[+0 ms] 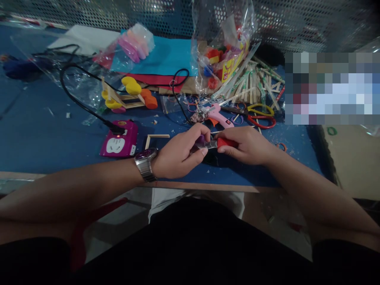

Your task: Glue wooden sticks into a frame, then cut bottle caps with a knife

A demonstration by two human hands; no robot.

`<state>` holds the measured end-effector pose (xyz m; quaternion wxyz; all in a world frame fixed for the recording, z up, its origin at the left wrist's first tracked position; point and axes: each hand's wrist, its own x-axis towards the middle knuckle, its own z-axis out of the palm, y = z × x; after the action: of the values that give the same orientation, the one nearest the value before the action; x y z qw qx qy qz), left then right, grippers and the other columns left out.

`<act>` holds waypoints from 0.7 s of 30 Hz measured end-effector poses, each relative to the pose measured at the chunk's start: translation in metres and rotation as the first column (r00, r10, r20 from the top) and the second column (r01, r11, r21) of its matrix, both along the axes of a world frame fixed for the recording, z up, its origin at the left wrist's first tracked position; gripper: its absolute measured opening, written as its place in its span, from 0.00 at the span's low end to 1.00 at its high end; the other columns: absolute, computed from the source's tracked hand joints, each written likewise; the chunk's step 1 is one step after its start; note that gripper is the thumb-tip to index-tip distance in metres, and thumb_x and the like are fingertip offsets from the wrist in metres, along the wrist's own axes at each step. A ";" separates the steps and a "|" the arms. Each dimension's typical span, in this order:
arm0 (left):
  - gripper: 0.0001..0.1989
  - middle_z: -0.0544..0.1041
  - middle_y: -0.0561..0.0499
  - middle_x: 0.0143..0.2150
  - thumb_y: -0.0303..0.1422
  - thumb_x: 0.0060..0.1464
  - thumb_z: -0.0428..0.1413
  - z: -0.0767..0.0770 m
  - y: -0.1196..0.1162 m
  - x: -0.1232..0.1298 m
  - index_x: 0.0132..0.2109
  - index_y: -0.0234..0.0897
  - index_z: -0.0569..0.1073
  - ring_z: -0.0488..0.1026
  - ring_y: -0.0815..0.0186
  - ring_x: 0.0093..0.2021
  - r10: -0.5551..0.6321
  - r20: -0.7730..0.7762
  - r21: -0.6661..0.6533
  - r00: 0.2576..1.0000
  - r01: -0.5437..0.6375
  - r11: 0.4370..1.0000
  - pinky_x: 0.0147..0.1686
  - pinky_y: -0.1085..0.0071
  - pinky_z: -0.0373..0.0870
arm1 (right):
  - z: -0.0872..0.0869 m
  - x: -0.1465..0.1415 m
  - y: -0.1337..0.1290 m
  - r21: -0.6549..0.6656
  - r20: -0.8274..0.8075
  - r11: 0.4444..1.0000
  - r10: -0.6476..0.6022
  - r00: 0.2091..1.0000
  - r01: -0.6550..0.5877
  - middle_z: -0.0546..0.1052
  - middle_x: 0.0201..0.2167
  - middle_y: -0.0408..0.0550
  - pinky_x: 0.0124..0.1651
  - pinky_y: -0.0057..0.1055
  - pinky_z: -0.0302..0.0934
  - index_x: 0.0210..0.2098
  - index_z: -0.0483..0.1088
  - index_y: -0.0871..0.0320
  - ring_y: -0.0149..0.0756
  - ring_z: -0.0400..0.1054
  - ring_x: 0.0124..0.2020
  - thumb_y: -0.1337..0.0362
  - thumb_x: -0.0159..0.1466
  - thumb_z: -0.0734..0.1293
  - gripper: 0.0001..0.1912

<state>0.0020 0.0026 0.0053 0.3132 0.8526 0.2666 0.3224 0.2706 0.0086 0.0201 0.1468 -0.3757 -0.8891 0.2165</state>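
Just above the table's front edge, my two hands meet. My left hand (pixel 185 152), with a metal watch (pixel 146 163) on its wrist, is closed round a small purple piece (pixel 200 140), mostly hidden by the fingers. In my right hand (pixel 245 144) is a red-handled knife (pixel 223 143); its short, shiny, blade-like part (pixel 211 145) reaches to my left fingertips. Just beyond the hands lies a pink glue gun (pixel 220 115). A small frame of wooden sticks (pixel 158 136) rests beside my left wrist.
A purple power socket (pixel 120 138) with a black cable stands left. Behind it sits a stick model with yellow and orange parts (pixel 127 95). Scissors (pixel 263 115), a stick pile (pixel 252 81) and a clear bag (pixel 224 47) lie beyond my hands. A cardboard box (pixel 350 158) is right.
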 end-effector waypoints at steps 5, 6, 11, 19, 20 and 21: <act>0.08 0.70 0.53 0.37 0.32 0.64 0.55 -0.001 -0.001 0.000 0.49 0.40 0.66 0.64 0.68 0.30 0.004 0.093 0.024 0.996 -0.006 1.000 0.30 0.68 0.63 | 0.003 -0.001 -0.002 0.022 -0.027 0.999 0.028 0.999 -0.028 0.81 0.33 0.49 0.37 0.33 0.55 0.45 0.78 0.59 0.38 0.73 0.33 0.36 0.76 0.59 0.33; 0.08 0.70 0.53 0.36 0.32 0.64 0.56 -0.001 -0.001 0.000 0.48 0.40 0.66 0.64 0.68 0.29 0.006 0.106 0.028 0.994 -0.009 1.000 0.30 0.68 0.63 | 0.003 -0.002 -0.002 0.027 -0.029 0.999 0.032 0.999 -0.031 0.81 0.34 0.50 0.37 0.33 0.55 0.45 0.78 0.59 0.38 0.73 0.33 0.36 0.76 0.59 0.33; 0.09 0.69 0.56 0.32 0.31 0.60 0.60 0.001 -0.002 0.001 0.44 0.41 0.67 0.64 0.70 0.27 0.063 0.159 0.021 0.985 -0.067 0.998 0.28 0.68 0.62 | 0.004 0.000 -0.001 0.038 -0.038 0.998 0.044 0.998 -0.043 0.82 0.35 0.51 0.38 0.34 0.56 0.46 0.78 0.59 0.39 0.75 0.35 0.37 0.77 0.59 0.32; 0.11 0.68 0.57 0.29 0.30 0.57 0.64 0.004 -0.005 0.001 0.41 0.42 0.67 0.60 0.72 0.24 0.094 0.220 -0.001 0.971 -0.096 0.995 0.25 0.70 0.57 | 0.003 0.001 -0.003 0.032 -0.056 0.999 0.046 0.997 -0.044 0.82 0.36 0.51 0.38 0.34 0.57 0.45 0.78 0.58 0.39 0.76 0.36 0.36 0.76 0.59 0.32; 0.11 0.68 0.57 0.30 0.30 0.57 0.63 0.004 -0.005 0.001 0.41 0.41 0.68 0.60 0.72 0.24 0.095 0.214 0.004 0.972 -0.099 0.995 0.25 0.70 0.57 | 0.003 0.001 -0.002 0.031 -0.051 0.999 0.044 0.998 -0.042 0.82 0.36 0.51 0.38 0.34 0.56 0.45 0.78 0.58 0.39 0.75 0.36 0.36 0.76 0.59 0.32; 0.10 0.69 0.57 0.30 0.31 0.58 0.63 0.004 -0.004 0.000 0.42 0.41 0.68 0.61 0.71 0.25 0.094 0.204 0.012 0.974 -0.099 0.995 0.26 0.70 0.59 | 0.002 0.001 -0.002 0.032 -0.044 0.999 0.041 0.998 -0.039 0.82 0.35 0.51 0.38 0.34 0.56 0.45 0.78 0.59 0.39 0.75 0.36 0.36 0.76 0.59 0.33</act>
<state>0.0024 -0.0014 0.0090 0.3134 0.8047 0.2708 0.4253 0.2716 0.0068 0.0224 0.1681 -0.3505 -0.8962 0.2139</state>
